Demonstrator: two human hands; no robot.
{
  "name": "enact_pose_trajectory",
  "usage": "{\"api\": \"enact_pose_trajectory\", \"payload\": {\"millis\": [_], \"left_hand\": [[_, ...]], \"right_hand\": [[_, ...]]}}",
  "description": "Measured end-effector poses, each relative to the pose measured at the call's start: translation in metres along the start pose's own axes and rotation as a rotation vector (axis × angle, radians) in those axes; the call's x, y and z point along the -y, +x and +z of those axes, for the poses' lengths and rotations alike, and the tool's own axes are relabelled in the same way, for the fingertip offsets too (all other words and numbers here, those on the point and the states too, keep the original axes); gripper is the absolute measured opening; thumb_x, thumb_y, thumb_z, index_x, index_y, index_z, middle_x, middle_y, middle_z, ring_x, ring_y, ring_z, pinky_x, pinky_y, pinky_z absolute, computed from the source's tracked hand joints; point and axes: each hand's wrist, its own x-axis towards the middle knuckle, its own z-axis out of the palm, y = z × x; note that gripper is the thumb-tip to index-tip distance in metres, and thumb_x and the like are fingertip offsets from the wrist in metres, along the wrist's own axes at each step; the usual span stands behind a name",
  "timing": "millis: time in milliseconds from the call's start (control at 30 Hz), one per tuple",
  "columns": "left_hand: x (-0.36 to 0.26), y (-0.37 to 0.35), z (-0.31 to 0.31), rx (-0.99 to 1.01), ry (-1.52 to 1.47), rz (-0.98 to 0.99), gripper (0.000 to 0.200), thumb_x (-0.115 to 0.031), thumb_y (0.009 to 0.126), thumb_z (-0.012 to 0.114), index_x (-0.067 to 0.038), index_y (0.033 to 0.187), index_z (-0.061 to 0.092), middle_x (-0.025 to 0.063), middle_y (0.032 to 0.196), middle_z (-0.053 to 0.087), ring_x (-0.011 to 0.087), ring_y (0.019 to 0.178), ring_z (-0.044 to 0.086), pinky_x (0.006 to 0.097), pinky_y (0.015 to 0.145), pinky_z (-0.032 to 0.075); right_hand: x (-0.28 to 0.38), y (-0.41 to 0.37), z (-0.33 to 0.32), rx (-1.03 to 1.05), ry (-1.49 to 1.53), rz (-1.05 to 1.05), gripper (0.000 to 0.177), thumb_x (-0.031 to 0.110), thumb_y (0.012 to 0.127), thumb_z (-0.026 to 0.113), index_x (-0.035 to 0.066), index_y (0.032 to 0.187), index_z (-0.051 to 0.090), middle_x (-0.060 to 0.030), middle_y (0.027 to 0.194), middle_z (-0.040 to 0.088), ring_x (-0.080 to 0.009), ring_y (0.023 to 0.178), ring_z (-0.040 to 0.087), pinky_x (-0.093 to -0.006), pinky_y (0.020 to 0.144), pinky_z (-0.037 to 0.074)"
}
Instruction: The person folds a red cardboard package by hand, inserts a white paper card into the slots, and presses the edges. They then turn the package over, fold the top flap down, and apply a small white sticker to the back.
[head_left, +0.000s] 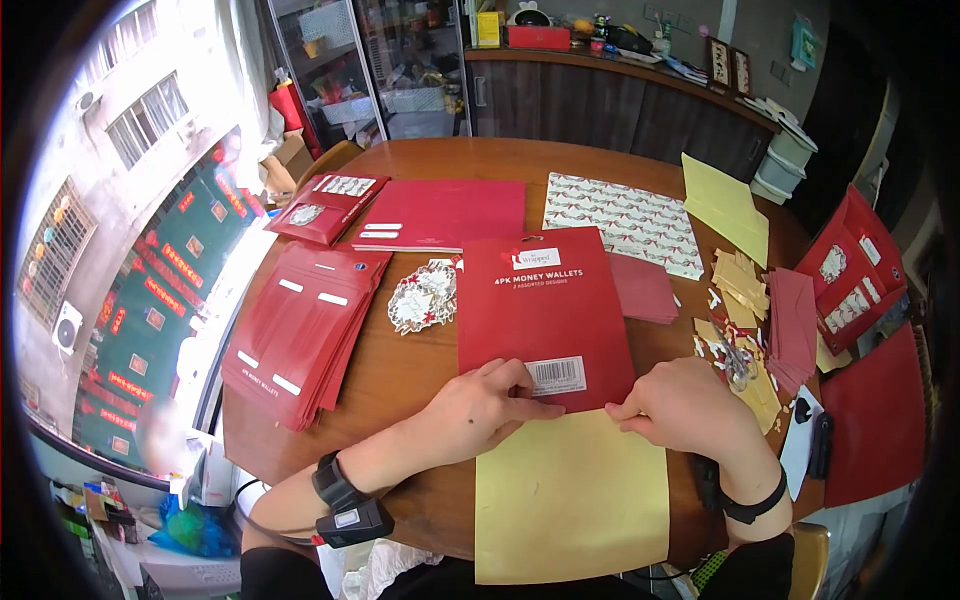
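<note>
A red card sleeve (pixel 545 325) printed "4PK MONEY WALLETS", with a barcode label, lies upright before me at the table's middle. My left hand (pixel 490 405) rests on its lower left part, fingers curled, with the thumb along the bottom edge. At the lower right corner, my right hand (pixel 690 405) is closed, thumb and finger pinched where the sleeve meets a yellow sheet (pixel 572 500). That sheet extends from the sleeve's bottom edge toward my body. Whatever lies between the pinched right fingertips is too small to make out.
Red printed sleeves (pixel 300 335) are stacked left, beside wreath cutouts (pixel 424 298). Behind are a red sheet (pixel 445 212) and a patterned sheet (pixel 622 220). Scissors (pixel 738 365), yellow scraps and pink envelopes (pixel 791 325) lie right, near an upright red folder (pixel 852 270).
</note>
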Motion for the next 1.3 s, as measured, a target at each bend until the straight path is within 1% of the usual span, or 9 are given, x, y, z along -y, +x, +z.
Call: {"api": "enact_pose_trajectory", "payload": {"millis": [167, 233, 533, 667, 733, 833, 933, 1133, 1300], "left_hand": [[0.004, 0.001, -0.017, -0.038, -0.275, -0.034, 0.038, -0.003, 0.086, 0.072, -0.017, 0.121, 0.076, 0.0063, 0.094, 0.061, 0.0222, 0.081, 0.065, 0.0334, 0.069, 0.056], [-0.005, 0.002, -0.041, 0.119, -0.349, -0.327, 0.028, -0.005, 0.088, 0.073, -0.006, 0.116, 0.074, 0.0128, 0.097, 0.072, 0.0277, 0.086, 0.070, 0.0350, 0.076, 0.058], [-0.003, -0.005, -0.040, 0.081, -0.386, -0.401, 0.011, -0.009, 0.087, 0.077, -0.002, 0.095, 0.074, 0.0112, 0.085, 0.074, 0.0222, 0.073, 0.071, 0.0328, 0.068, 0.056], [0.002, -0.006, -0.035, 0.086, -0.333, -0.413, 0.013, -0.014, 0.086, 0.079, -0.004, 0.091, 0.072, 0.0089, 0.091, 0.072, 0.0245, 0.079, 0.070, 0.0360, 0.070, 0.056], [0.002, -0.008, -0.034, 0.032, -0.040, -0.351, 0.023, -0.025, 0.085, 0.081, -0.007, 0.092, 0.069, 0.0073, 0.099, 0.064, 0.0267, 0.090, 0.066, 0.0394, 0.077, 0.055], [0.012, -0.010, -0.032, 0.052, 0.047, -0.270, 0.030, -0.034, 0.084, 0.081, -0.010, 0.095, 0.065, 0.0067, 0.103, 0.056, 0.0283, 0.099, 0.062, 0.0409, 0.083, 0.052], [0.017, -0.012, -0.030, 0.069, 0.087, -0.202, 0.030, -0.033, 0.085, 0.080, -0.010, 0.097, 0.064, 0.0082, 0.102, 0.056, 0.0306, 0.099, 0.060, 0.0411, 0.086, 0.050], [0.036, -0.014, -0.034, 0.106, -0.110, -0.151, 0.029, -0.034, 0.091, 0.074, -0.006, 0.098, 0.066, 0.0104, 0.102, 0.058, 0.0313, 0.100, 0.061, 0.0405, 0.087, 0.051], [0.034, -0.014, -0.045, 0.182, -0.206, -0.172, 0.028, -0.031, 0.088, 0.078, -0.006, 0.095, 0.068, 0.0104, 0.103, 0.060, 0.0300, 0.101, 0.061, 0.0404, 0.087, 0.051]], "right_hand": [[0.000, 0.000, 0.004, -0.047, -0.036, 0.002, 0.023, 0.031, 0.091, 0.071, 0.013, 0.078, 0.078, -0.0108, 0.063, 0.066, -0.0322, 0.064, 0.067, -0.0446, 0.056, 0.048], [0.000, 0.000, 0.004, -0.058, -0.027, 0.002, 0.025, 0.031, 0.091, 0.071, 0.012, 0.076, 0.078, -0.0108, 0.062, 0.066, -0.0321, 0.063, 0.067, -0.0445, 0.056, 0.048], [0.001, 0.000, 0.003, -0.075, 0.015, -0.033, 0.030, 0.029, 0.093, 0.069, 0.008, 0.073, 0.075, -0.0122, 0.061, 0.065, -0.0331, 0.063, 0.066, -0.0443, 0.057, 0.048], [0.003, 0.000, 0.002, -0.063, 0.025, -0.033, 0.030, 0.029, 0.093, 0.069, 0.008, 0.073, 0.075, -0.0127, 0.061, 0.065, -0.0333, 0.063, 0.066, -0.0442, 0.057, 0.049], [0.003, 0.000, 0.002, -0.058, 0.022, -0.029, 0.030, 0.029, 0.093, 0.069, 0.008, 0.072, 0.075, -0.0128, 0.062, 0.065, -0.0332, 0.063, 0.066, -0.0441, 0.057, 0.049], [0.005, 0.000, 0.001, -0.051, 0.028, -0.015, 0.031, 0.029, 0.093, 0.069, 0.007, 0.072, 0.075, -0.0132, 0.062, 0.065, -0.0332, 0.063, 0.066, -0.0439, 0.058, 0.049], [0.005, 0.000, 0.001, -0.051, 0.030, -0.007, 0.031, 0.029, 0.093, 0.069, 0.007, 0.072, 0.075, -0.0134, 0.062, 0.065, -0.0334, 0.063, 0.067, -0.0438, 0.058, 0.049], [0.006, 0.001, 0.000, -0.015, -0.005, 0.009, 0.030, 0.029, 0.093, 0.069, 0.008, 0.073, 0.076, -0.0128, 0.062, 0.066, -0.0332, 0.064, 0.067, -0.0439, 0.059, 0.050], [0.003, 0.001, 0.003, -0.028, 0.019, -0.008, 0.028, 0.029, 0.093, 0.069, 0.009, 0.076, 0.077, -0.0130, 0.064, 0.067, -0.0335, 0.065, 0.068, -0.0440, 0.060, 0.051]]}}
